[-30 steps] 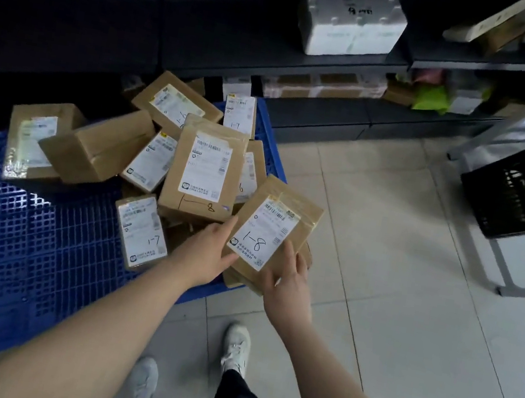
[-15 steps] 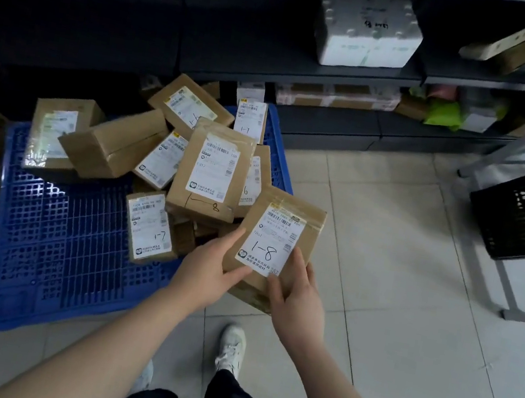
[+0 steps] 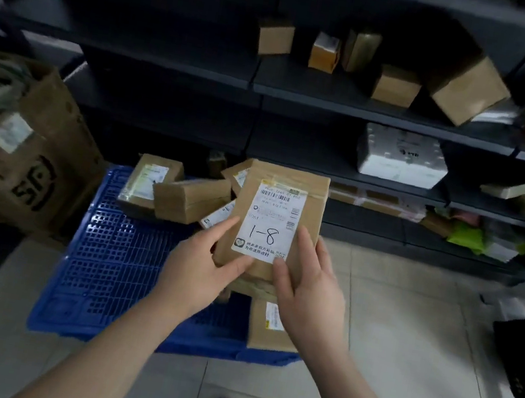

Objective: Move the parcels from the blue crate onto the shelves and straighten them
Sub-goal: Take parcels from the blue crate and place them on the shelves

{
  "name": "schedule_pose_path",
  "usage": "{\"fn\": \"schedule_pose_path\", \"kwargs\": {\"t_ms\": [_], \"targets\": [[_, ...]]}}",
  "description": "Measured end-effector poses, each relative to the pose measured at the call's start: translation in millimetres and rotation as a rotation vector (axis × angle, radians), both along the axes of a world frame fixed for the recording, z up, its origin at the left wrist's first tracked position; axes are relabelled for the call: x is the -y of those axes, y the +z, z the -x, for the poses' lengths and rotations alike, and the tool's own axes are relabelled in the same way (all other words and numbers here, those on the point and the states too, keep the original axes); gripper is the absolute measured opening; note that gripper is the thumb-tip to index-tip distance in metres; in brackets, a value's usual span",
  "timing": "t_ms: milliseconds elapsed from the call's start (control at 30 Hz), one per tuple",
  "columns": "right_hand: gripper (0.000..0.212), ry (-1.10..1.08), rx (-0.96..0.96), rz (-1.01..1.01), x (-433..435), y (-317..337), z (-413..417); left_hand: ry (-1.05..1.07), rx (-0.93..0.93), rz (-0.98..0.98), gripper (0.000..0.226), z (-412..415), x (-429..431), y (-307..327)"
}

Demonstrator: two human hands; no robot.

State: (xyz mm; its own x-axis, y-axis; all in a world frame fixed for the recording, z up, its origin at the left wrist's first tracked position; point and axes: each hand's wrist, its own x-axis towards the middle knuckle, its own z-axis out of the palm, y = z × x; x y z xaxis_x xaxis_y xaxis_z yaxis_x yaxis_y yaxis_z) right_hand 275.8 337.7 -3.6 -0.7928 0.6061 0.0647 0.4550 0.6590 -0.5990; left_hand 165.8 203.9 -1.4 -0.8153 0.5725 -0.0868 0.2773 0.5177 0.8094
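Grips a flat brown parcel point(image 3: 309, 217) in both hands: left hand point(image 3: 204, 269) clamped on its lower left corner, right hand point(image 3: 308, 293) on its lower right edge. Stands it long axis upright, label point(image 3: 269, 224) marked 1-8 facing the camera, top edge toward the shelves point(image 3: 339, 102). Hovers it over the blue crate point(image 3: 125, 262), in front of more parcels point(image 3: 190, 199). Faces a dark stretch of shelf left of small boxes point(image 3: 276, 37).
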Motion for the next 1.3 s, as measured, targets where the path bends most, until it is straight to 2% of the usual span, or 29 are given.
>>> {"fn": "schedule_pose_path", "kwargs": {"t_ms": [300,733,1000,1200,1300], "targets": [[0.058,0.348,-0.039,-0.06,128.1,61.1,71.2,0.364,-0.094,-0.055,0.073,17.9,158.3,54.1],[0.049,0.894,-0.176,0.071,444.8,76.3,100.8,0.922,-0.118,0.069,0.069,-47.1,481.6,88.2],[0.052,1.208,-0.063,0.098,606.1,59.0,96.4,1.245,-0.023,0.056,0.07,-101.7,624.3,73.5],[0.053,1.392,0.072,0.074,693.1,25.9,107.8,1.457,0.073,0.002,0.069,-120.5,689.4,42.4],[0.05,1.487,0.106,0.131,728.0,6.7,118.6,1.534,0.111,0.03,0.065,-118.6,713.5,23.5]]}}
